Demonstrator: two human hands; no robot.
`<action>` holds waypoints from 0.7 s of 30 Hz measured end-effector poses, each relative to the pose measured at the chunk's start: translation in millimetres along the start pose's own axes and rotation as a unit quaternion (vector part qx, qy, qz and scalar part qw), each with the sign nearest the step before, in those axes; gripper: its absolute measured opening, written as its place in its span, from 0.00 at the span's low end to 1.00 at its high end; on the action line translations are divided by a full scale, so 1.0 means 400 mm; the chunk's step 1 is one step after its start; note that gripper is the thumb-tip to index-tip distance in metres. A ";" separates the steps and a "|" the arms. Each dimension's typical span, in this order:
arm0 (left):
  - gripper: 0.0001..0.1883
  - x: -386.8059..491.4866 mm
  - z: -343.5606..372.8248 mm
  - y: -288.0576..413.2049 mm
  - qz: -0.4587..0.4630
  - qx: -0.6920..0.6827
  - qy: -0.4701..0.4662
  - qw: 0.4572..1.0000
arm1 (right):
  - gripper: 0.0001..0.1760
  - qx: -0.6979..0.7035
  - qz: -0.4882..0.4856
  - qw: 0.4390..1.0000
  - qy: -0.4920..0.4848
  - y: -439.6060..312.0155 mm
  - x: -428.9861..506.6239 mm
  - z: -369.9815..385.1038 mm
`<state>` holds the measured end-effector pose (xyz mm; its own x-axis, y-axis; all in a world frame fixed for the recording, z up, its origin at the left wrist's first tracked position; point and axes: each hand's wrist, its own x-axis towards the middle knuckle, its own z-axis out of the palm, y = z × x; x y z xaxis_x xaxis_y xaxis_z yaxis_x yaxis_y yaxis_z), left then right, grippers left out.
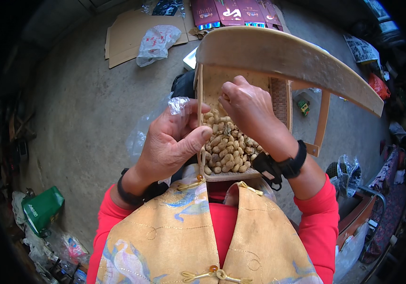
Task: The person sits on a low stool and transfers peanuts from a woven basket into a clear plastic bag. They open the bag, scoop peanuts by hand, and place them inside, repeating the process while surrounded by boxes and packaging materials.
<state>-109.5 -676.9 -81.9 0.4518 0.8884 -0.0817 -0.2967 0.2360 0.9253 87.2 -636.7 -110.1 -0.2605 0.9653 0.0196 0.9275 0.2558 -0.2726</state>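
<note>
A woven basket (281,103) lies in front of me with a heap of unshelled peanuts (228,152) in its near part. My left hand (176,136) is at the basket's left rim, thumb and fingers apart, with a clear plastic bag (137,138) hanging by its fingers and a crumpled piece of it over them. Above the far side of the peanuts is my right hand (247,103), its fingers curled closed around what looks like a peanut (225,96), mostly hidden by the fingers. Dark bands circle both wrists.
A curved wooden chair back (288,53) arches over the basket's far side. Beyond lie flattened cardboard (128,42), a white plastic bag (157,43) and purple boxes (229,14). A green bag (43,209) is on the floor at left; a wooden box-like object (355,216) stands at right.
</note>
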 end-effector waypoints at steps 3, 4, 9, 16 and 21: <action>0.21 0.000 0.000 0.000 0.004 -0.004 -0.004 1.000 | 0.10 -0.067 0.015 0.993 -0.096 0.001 0.033 0.025; 0.21 0.000 0.000 0.001 0.006 -0.004 -0.004 1.000 | 0.11 -0.077 0.014 0.990 -0.118 -0.002 0.041 0.030; 0.20 -0.002 -0.001 0.004 0.004 0.000 -0.005 1.000 | 0.14 -0.098 0.011 0.971 -0.216 0.004 0.049 0.026; 0.20 -0.005 -0.002 0.003 -0.001 -0.013 -0.007 1.000 | 0.10 0.266 0.054 0.962 -0.038 0.018 0.008 -0.048; 0.20 -0.004 -0.002 -0.004 0.005 -0.024 -0.009 1.000 | 0.15 0.706 0.116 0.696 -0.061 0.018 -0.070 -0.102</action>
<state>-110.3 -678.5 -83.5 0.4633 0.8838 -0.0654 -0.3407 0.2457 0.9075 112.0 -659.6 -73.1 -0.2477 0.9384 -0.2408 -0.2179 -0.2961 -0.9300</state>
